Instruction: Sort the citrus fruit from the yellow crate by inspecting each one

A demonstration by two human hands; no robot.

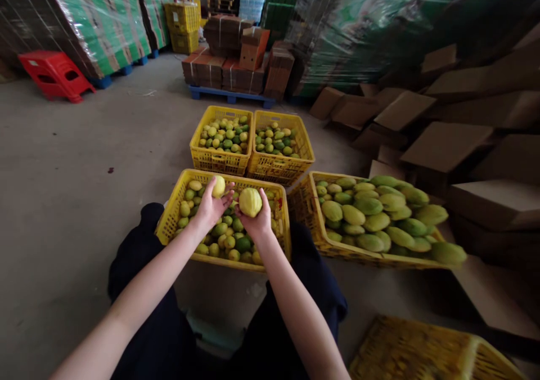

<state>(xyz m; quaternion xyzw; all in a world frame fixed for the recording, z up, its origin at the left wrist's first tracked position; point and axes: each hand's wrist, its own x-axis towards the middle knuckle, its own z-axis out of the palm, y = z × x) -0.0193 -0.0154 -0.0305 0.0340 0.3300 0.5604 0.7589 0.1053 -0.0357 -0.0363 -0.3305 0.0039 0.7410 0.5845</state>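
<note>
My left hand [213, 208] holds a small yellow lemon [218, 186] by the thumb, with its other fingers partly spread to the right. In my right hand [259, 219] is a larger, ridged yellow-green lemon [250, 202], cradled between thumb and fingers. The two hands are close together, palms turned inward. Below them is a yellow plastic crate [169, 222], standing between my knees. Green and yellow lemons [230, 242] fill much of it, partly hidden by my hands and forearms.
Two yellow crates [221, 160] [280, 169] of similar fruit stand just beyond. To the right, a crate [310, 200] is heaped with long green fruit [377, 221]. Cardboard boxes [447, 143] pile up at right; another crate [413, 346] is at bottom right. A red stool [57, 73] stands left.
</note>
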